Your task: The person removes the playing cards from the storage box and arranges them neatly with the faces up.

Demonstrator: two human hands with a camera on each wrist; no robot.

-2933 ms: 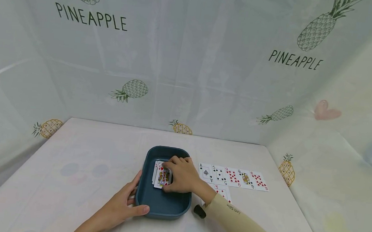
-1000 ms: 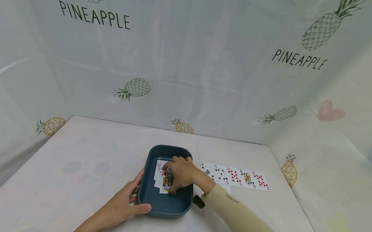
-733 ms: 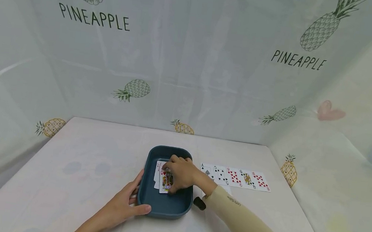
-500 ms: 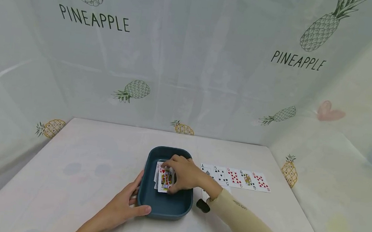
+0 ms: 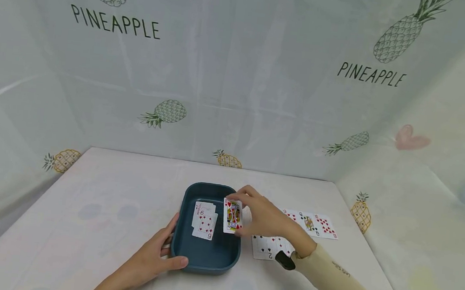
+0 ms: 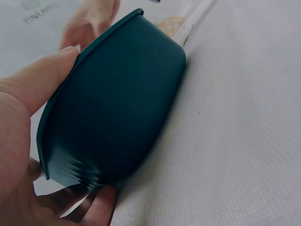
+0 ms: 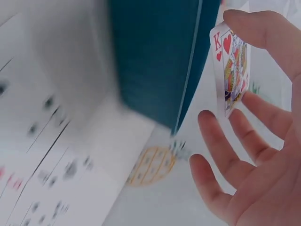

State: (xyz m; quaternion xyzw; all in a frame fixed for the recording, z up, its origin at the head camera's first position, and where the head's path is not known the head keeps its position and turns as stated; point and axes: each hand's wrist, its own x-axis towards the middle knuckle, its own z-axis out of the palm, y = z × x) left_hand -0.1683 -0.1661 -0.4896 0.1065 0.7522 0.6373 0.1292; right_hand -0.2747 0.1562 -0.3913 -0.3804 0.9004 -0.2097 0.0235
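Note:
My left hand (image 5: 150, 257) grips the left wall of a dark teal tray (image 5: 203, 269), thumb over the rim (image 6: 89, 49) and the other fingers lower along its side. Over the tray's right rim, my right hand (image 5: 267, 217) pinches a king of hearts playing card (image 5: 232, 216) by its top and bottom ends. In the right wrist view the king (image 7: 231, 70) faces the camera and shows a thick white edge; I cannot tell how many cards lie behind it. A six of diamonds (image 5: 204, 226) overlaps a joker (image 5: 198, 209) on the tray floor.
Right of the tray, a row of face-up cards includes a queen (image 5: 308, 223) and red cards (image 5: 325, 227). A second row below it starts with a two (image 5: 262, 248), partly covered by the right hand and wrist. Pineapple-print sheeting (image 5: 237, 94) encloses the table.
My right hand has lifted the king of hearts from the tray floor and moved right to the rim. The six of diamonds beneath is now uncovered. My left hand keeps its place.

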